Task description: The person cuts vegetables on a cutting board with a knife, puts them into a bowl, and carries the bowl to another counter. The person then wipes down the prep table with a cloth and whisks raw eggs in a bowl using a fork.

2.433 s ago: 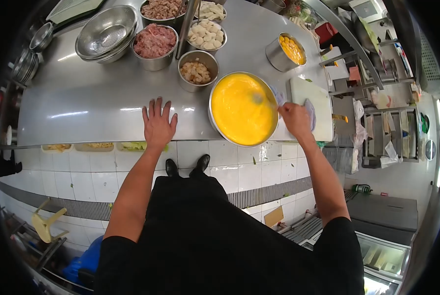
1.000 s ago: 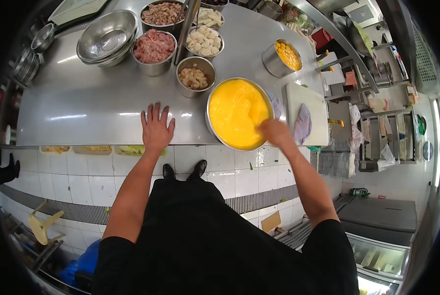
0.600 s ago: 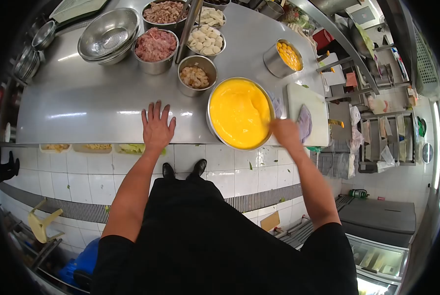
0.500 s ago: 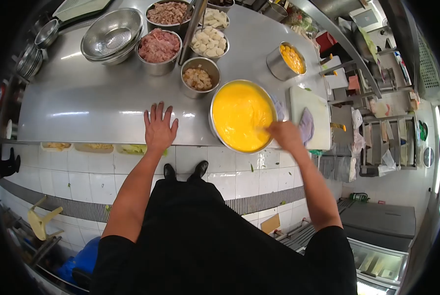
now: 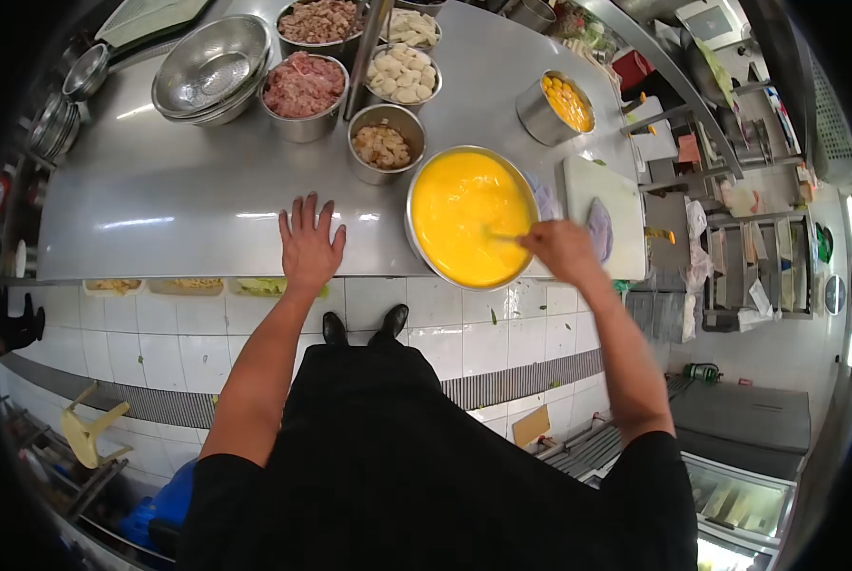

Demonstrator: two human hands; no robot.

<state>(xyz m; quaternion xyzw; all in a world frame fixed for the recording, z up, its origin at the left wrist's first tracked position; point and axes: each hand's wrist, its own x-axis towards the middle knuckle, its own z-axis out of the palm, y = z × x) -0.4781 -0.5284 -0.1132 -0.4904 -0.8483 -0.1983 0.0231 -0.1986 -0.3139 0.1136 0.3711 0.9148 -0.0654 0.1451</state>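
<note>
A large steel bowl (image 5: 426,266) full of bright yellow liquid, which looks like beaten egg (image 5: 464,195), stands near the counter's front edge. My right hand (image 5: 559,249) is closed at the bowl's right rim, gripping a thin utensil (image 5: 508,237) whose far end dips into the liquid. Its tip is hidden, so its exact kind cannot be made out. Flat on the steel counter (image 5: 198,200), left of the bowl, rests my left hand (image 5: 309,249) with fingers spread. Just behind the bowl is a steel pot of pale chopped pieces (image 5: 380,146).
Behind are containers of raw minced meat (image 5: 302,86) and white pieces (image 5: 402,76), beside stacked steel bowls (image 5: 212,67). To the right stand a pot of egg yolks (image 5: 566,103) and a white cutting board (image 5: 619,190) with a purple cloth (image 5: 599,228). A post rises among the containers.
My right hand has shifted slightly, and the utensil now reaches further left across the yellow liquid. My left hand stays flat on the counter. The whole view has tilted a little.
</note>
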